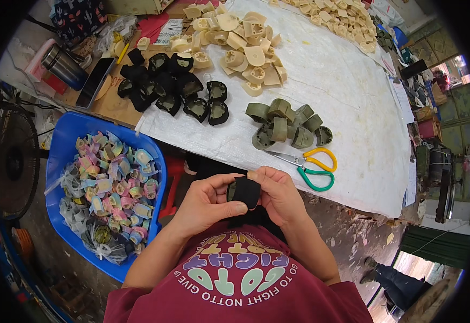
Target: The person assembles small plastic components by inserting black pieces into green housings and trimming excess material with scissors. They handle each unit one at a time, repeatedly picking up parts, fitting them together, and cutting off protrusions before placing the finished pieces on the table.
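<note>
In front of my chest, a green shoe heel with a black cover point(246, 194) is held between both hands. My left hand point(213, 200) grips its left side, thumb along the lower edge, and a bit of green shows there. The fingers of my right hand point(276, 195) pinch its upper right edge. Just beyond, scissors point(299, 160) with one yellow and one green handle lie on the white sheet point(353, 134). Several bare olive-green heels point(279, 129) are piled behind them. To the left, black-covered heels point(177, 85) sit in a cluster, green showing inside them.
Beige heels point(254, 56) are heaped farther back, with another heap point(331, 21) at the far right. A blue tub point(161, 167) of pastel heels stands at my left, near a fan point(13, 156). A phone point(96, 82) and a steel flask point(65, 65) are on the table's left side.
</note>
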A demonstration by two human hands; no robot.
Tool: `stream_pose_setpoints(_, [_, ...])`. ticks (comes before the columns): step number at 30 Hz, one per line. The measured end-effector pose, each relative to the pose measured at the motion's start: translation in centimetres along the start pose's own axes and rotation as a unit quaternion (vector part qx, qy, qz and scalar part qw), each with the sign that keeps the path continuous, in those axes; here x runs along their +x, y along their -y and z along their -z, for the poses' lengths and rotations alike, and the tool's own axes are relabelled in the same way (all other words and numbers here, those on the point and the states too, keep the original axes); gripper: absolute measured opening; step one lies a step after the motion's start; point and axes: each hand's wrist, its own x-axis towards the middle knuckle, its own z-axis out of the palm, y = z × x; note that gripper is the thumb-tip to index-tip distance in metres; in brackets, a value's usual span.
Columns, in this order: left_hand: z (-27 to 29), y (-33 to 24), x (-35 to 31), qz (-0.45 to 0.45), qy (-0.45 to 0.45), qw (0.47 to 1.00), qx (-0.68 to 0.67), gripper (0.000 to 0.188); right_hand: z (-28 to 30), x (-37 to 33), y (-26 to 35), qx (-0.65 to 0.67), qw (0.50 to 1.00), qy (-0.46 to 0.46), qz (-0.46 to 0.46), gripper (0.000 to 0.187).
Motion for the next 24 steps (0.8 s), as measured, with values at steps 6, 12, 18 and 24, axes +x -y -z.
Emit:
stream_pose_setpoints(6, [0.4,1.3,0.6,-0.043,-0.035,0.996,0.077,0.039,-1.3,-0.5,-0.9,-0.215,0.948,-0.078,0.219,0.007])
stream_pose_setpoints(12, [0.8,1.7,1.2,-0.166,-0.033,0.962,0.215,0.029,-0.6,-2.5,1.3,-0.423,0.760,0.040,0.492,0.015])
stream_pose_setpoints(18, [2.7,2.0,1.1,-0.087,-0.066,0.981,0.161,0.023,9.2,-5.2,3.7,-0.682,0.604,-0.221,0.349,0.047])
stream_pose_setpoints(24, [2.4,1.9,1.3,-0.046,-0.130,0.990,0.026,0.023,10.5,-3.8,7.7,-0.827,0.513,-0.081,0.213,0.051])
